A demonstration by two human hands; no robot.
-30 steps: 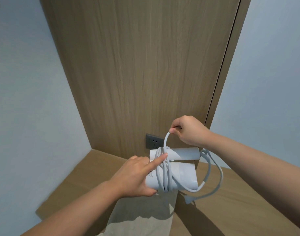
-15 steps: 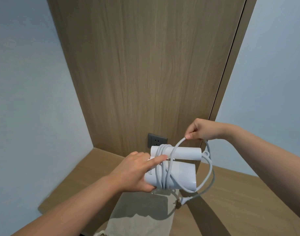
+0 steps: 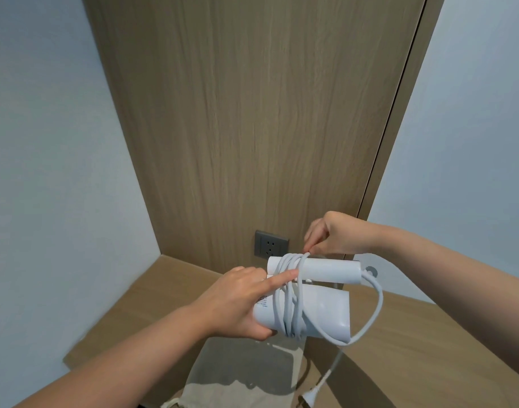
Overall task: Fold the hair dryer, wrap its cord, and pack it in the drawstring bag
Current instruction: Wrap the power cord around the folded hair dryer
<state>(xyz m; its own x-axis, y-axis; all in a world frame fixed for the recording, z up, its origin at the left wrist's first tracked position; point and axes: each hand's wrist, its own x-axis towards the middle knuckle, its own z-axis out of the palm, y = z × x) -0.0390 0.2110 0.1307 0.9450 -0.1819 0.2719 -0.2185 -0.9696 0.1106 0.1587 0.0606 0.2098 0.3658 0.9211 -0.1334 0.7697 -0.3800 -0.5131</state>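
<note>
**Hair dryer** (image 3: 325,313): white, handle folded flat against the barrel. Held in the air at 5 o'clock of frame centre, above the worktop (image 3: 128,316) and not resting on it. Fold step judged complete.

**Cord** (image 3: 293,307): several turns bound round barrel and handle together. One slack loop swings out to 3 o'clock of the dryer, then drops to the plug (image 3: 304,401) at 6 o'clock. Whether the plug touches the worktop cannot be told. Wrap step judged well advanced but unfinished; loop and tail remain to be taken up.

**Drawstring bag** (image 3: 246,375): beige cloth, lying flat on the worktop below the dryer, at 6 o'clock. The string end is toward the viewer and partly cut off by the frame edge; mouth open or closed cannot be told. Packing not begun.

**Left hand** (image 3: 237,304): at 9 o'clock of the dryer, fingers curled round the barrel's end — index finger stretched out, pressing the turns against the handle.

**Right hand** (image 3: 337,234): at 12 o'clock of the dryer, thumb and forefinger pinching the cord where it crosses the top of the handle.

**Wall socket** (image 3: 271,244): grey, at 11 o'clock of the dryer, set in the wood panel (image 3: 252,113) — nothing plugged in.
</note>
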